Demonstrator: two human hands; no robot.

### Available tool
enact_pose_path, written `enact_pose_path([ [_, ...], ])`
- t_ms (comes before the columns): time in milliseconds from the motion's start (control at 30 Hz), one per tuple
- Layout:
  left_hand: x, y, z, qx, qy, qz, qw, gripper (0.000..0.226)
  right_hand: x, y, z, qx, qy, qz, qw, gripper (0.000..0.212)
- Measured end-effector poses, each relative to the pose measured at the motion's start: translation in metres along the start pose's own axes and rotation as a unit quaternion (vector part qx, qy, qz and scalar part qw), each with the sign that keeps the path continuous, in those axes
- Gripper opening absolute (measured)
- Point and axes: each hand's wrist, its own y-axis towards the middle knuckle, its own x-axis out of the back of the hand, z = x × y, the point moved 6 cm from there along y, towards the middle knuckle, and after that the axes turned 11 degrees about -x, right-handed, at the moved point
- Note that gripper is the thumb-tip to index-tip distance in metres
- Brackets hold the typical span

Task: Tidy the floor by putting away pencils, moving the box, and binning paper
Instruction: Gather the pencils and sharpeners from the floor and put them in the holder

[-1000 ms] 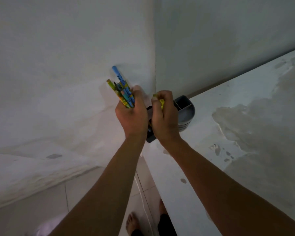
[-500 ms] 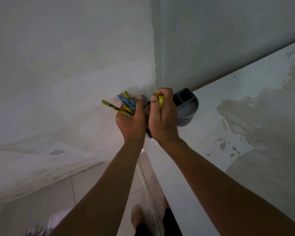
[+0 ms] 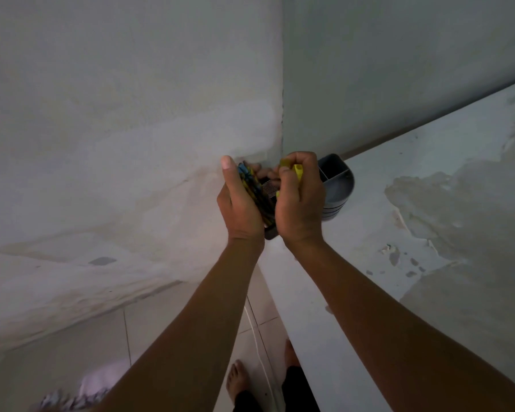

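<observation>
My left hand (image 3: 239,203) holds a bundle of blue and yellow pencils (image 3: 250,182), tipped down into a dark mesh pencil holder (image 3: 268,188) that sits at the corner of a white ledge. My right hand (image 3: 299,200) is closed on yellow pencils (image 3: 297,171) right beside it, over the same holder. The two hands nearly touch and hide most of the holder. A grey divided organiser cup (image 3: 338,185) stands just right of my right hand.
The white ledge (image 3: 399,221) with peeling paint runs to the right along the wall. Two walls meet in a corner (image 3: 281,114) behind the holder. Below lie the tiled floor (image 3: 173,331), a white cable (image 3: 257,343), my bare feet (image 3: 237,379), and crumpled material (image 3: 72,399) at bottom left.
My left hand has tilted its pencil bundle from pointing up and left down into the mesh holder. My thumb has lifted off. The right hand stayed over the holder.
</observation>
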Motion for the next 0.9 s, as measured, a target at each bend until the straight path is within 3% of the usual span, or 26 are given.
enact_pose_path([
  [300,-0.002,0.002,0.005,0.037,-0.03,0.0,0.999,0.061,-0.004,0.0,0.0,-0.016,0.062,0.004,0.998,0.011],
  [567,0.004,0.005,0.01,0.066,-0.011,0.022,0.998,0.062,-0.012,-0.001,-0.007,-0.006,0.021,0.028,0.999,0.037],
  [700,0.011,0.005,0.009,0.063,0.106,0.04,0.992,0.064,-0.012,-0.005,-0.002,0.04,-0.068,0.032,0.996,0.041],
  [900,0.015,0.003,-0.012,0.02,0.328,0.082,0.941,0.069,-0.008,-0.013,0.008,0.091,-0.131,0.068,0.985,0.026],
])
